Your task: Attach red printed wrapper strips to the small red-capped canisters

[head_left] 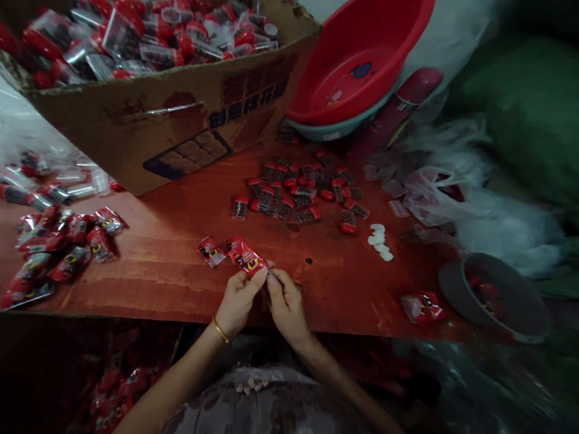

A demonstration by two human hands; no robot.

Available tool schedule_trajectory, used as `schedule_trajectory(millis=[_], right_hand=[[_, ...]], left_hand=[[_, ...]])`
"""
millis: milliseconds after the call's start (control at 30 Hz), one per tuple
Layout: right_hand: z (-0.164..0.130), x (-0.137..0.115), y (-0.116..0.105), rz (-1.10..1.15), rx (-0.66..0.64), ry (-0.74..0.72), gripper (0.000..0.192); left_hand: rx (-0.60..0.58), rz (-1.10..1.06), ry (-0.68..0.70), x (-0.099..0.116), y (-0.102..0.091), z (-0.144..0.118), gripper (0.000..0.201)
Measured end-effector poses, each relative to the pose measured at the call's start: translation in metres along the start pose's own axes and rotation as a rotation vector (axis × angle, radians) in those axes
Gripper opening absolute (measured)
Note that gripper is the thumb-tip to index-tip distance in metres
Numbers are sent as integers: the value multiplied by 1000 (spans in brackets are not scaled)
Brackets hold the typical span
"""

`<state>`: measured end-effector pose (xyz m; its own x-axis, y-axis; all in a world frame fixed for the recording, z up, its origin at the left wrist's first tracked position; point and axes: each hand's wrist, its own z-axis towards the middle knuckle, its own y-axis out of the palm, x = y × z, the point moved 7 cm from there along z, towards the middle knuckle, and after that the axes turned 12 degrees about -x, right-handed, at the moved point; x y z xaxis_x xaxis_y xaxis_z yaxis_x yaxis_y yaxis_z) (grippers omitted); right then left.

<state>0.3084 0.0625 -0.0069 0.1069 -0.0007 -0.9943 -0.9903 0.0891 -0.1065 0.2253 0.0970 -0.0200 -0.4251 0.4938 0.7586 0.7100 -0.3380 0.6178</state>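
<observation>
Two hands working a small red packet at the near edge of a red table.

The left hand (237, 303), a gold bangle on its wrist, is pinching a red printed packet (247, 258) between its fingertips, holding it just above the wooden table (172, 253). The right hand (285, 303) is closing right beside it, fingers curled toward the packet's near right corner, though I cannot tell whether it is actually gripping the packet. Another red packet (210, 250) is lying flat just to the left. Farther off, a scatter of small red-capped pieces (300, 193) is sitting mid-table, and a little heap of white bits (379, 240) is lying to the right. A cardboard box (161, 113) full of the same goods is standing at the far side, a red basin (361, 51) leaning to its right, and finished packets (56, 249) are piling up at the left.
</observation>
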Motion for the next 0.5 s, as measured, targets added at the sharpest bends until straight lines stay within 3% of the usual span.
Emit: schedule_trajectory(millis=[67, 167, 333, 500], right_hand=[[0, 9, 6, 203, -96, 76, 24], [-1, 9, 11, 365, -209, 100, 26], [5, 0, -3, 239, -97, 59, 25], [20, 11, 5, 283, -113, 104, 38]], left_hand=[[-47, -4, -50, 2, 2, -2, 46], [-16, -45, -17, 10, 2, -4, 48], [-52, -15, 22, 0, 8, -4, 43], [-13, -88, 4, -9, 0, -8, 38]])
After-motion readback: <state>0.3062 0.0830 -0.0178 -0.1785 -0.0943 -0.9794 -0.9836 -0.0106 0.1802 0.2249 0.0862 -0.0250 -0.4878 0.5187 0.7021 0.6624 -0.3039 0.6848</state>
